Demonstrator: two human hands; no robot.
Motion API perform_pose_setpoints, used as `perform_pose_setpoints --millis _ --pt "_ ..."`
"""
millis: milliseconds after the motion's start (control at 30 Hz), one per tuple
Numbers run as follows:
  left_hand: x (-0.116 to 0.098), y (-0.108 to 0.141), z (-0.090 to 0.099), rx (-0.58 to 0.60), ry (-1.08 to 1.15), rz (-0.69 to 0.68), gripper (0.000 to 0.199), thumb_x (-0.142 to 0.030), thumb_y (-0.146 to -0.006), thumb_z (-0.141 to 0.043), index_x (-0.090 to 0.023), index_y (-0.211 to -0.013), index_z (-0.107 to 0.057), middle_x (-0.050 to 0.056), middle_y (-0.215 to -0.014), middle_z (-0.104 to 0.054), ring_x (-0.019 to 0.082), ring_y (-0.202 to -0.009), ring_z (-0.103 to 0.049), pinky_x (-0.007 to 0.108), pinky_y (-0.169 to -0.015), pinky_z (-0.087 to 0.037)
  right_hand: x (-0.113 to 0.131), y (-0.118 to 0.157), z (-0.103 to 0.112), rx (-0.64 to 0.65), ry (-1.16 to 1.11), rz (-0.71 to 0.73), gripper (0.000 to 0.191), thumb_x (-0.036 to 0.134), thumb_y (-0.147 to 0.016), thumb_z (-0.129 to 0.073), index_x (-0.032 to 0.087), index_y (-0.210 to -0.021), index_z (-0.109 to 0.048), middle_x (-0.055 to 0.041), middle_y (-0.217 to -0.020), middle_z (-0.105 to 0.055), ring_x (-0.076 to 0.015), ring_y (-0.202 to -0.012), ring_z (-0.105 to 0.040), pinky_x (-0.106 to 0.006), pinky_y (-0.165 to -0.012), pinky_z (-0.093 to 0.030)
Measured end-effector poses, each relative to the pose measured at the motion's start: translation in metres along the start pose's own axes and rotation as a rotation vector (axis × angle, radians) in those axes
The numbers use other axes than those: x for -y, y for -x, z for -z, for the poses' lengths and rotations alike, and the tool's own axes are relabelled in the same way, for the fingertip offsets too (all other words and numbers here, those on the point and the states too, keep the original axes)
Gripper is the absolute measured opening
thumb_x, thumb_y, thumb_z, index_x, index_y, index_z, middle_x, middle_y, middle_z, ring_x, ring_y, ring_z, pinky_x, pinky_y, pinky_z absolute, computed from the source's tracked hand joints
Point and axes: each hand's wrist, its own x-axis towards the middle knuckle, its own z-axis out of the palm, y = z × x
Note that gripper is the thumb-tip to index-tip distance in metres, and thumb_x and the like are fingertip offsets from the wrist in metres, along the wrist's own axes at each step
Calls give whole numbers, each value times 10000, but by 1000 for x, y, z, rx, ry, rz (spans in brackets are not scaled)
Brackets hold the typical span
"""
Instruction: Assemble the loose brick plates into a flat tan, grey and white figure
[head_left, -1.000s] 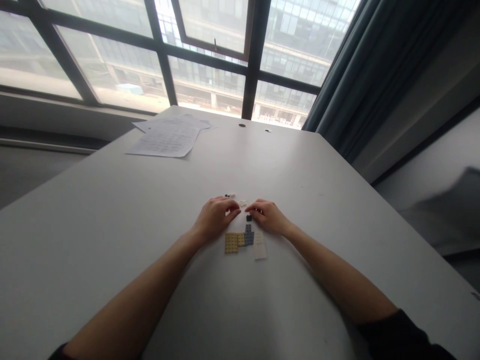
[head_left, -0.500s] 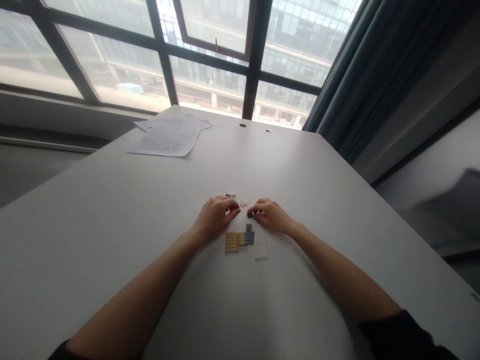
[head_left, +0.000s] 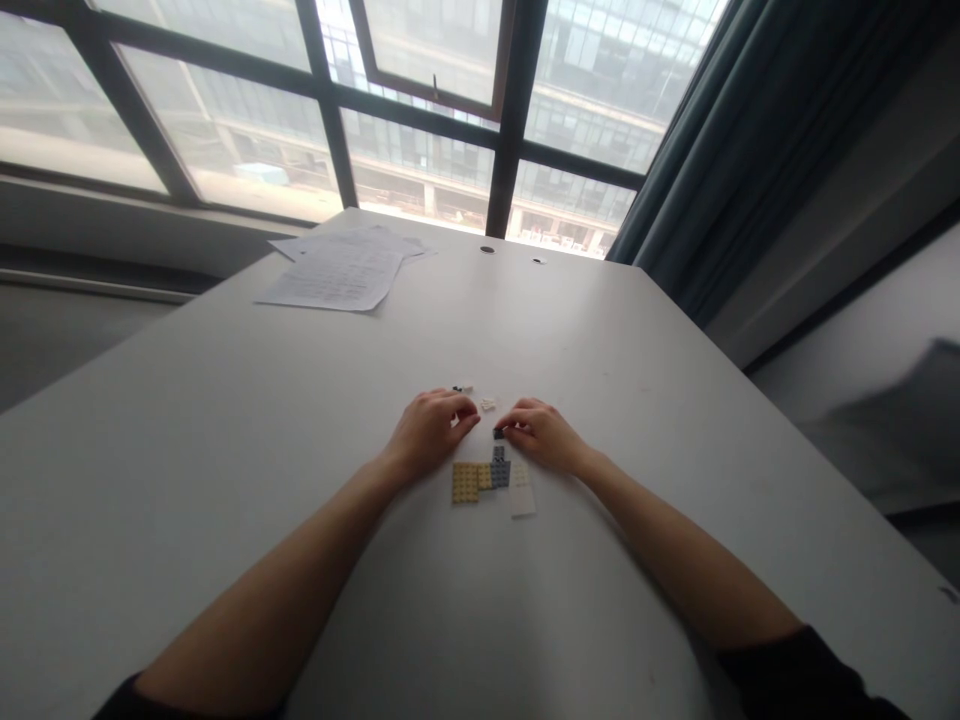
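My right hand [head_left: 545,434] pinches a small dark building brick [head_left: 498,434] at its fingertips, just above the table. Below that lies a small grey piece [head_left: 499,454], against a larger blue-grey studded plate [head_left: 500,474]. Left of it come a narrow tan plate [head_left: 484,476] and a wider tan plate [head_left: 465,483], side by side. A white plate [head_left: 523,500] lies on the right. My left hand [head_left: 429,432] rests left of the pieces, thumb and forefinger closed together at their tips; whether anything is between them is hidden.
Small white pieces [head_left: 488,404] lie between the hands. Beyond my left fingers are some black and white pieces [head_left: 463,388]. Printed papers [head_left: 334,275] are spread at the far left of the white table [head_left: 420,340]. Windows and a dark curtain [head_left: 720,150] stand behind it.
My right fingers have shifted the dark brick slightly down and left, nearer the small grey piece. My left hand stays almost where it was.
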Motion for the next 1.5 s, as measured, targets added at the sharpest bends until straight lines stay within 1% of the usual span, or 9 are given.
perform_pose_setpoints --millis 167,367,567,833,1000,1133,1233,1333,1500 --pt "0 0 0 0 -2 7 154 -291 -831 -552 -209 -761 -663 6 -740 -658 157 -700 -568 275 -681 -408 5 2 0 0 -7 -15 107 155 -816 -634 193 -875 -715 -23 -838 -610 -125 -752 -546 -258 -752 -428" --pt "-1 0 0 -4 -5 8 147 -295 -826 -562 -216 -758 -666 4 -737 -660 159 -691 -570 279 -678 -407 1 6 1 -2 -25 7 132 134 -815 -631 206 -891 -712 -21 -841 -611 -135 -804 -554 -264 -768 -430" --pt "0 -1 1 -28 -9 22 161 -314 -826 -563 -215 -758 -672 8 -730 -659 165 -696 -577 283 -674 -416 0 8 -1 -8 -33 15 128 143 -818 -630 203 -901 -706 -22 -844 -609 -132 -784 -549 -267 -763 -437" --pt "12 -3 10 -207 -23 162 184 -325 -824 -545 -200 -787 -675 25 -764 -672 185 -752 -598 296 -724 -448 3 7 -2 -3 -46 24 138 141 -821 -628 203 -910 -714 -27 -859 -607 -124 -766 -544 -255 -746 -442" --pt "24 -3 16 -286 -93 233 211 -319 -836 -513 -192 -852 -681 48 -848 -673 211 -833 -586 335 -807 -446 3 7 -2 -2 -76 9 150 154 -833 -616 200 -942 -710 -30 -875 -614 -119 -760 -549 -252 -743 -448" --pt "32 -2 14 -219 -154 258 256 -297 -851 -486 -206 -980 -686 72 -1002 -660 253 -970 -541 392 -877 -415 0 8 -2 -37 -107 -40 178 157 -848 -589 199 -982 -697 -26 -888 -611 -105 -733 -549 -244 -730 -456" --pt "32 -1 8 -107 -179 191 272 -303 -873 -471 -265 -1033 -689 51 -1102 -642 262 -1052 -500 416 -905 -381 -3 10 -3 -63 -129 -46 176 160 -849 -583 200 -978 -695 -26 -897 -610 -103 -735 -552 -243 -730 -461" --pt "28 0 2 -49 -204 122 260 -311 -881 -475 -285 -978 -714 42 -1081 -654 263 -1054 -490 423 -897 -366 -5 10 -3 -83 -133 -40 175 160 -849 -582 198 -977 -695 -27 -901 -613 -106 -744 -554 -242 -731 -460" --pt "25 1 2 -74 -207 102 216 -307 -846 -525 -247 -871 -731 54 -994 -676 258 -1001 -512 419 -874 -378 -3 -5 -3 -122 -30 -77 158 165 -836 -607 187 -958 -706 -31 -892 -629 -123 -771 -556 -266 -766 -449"
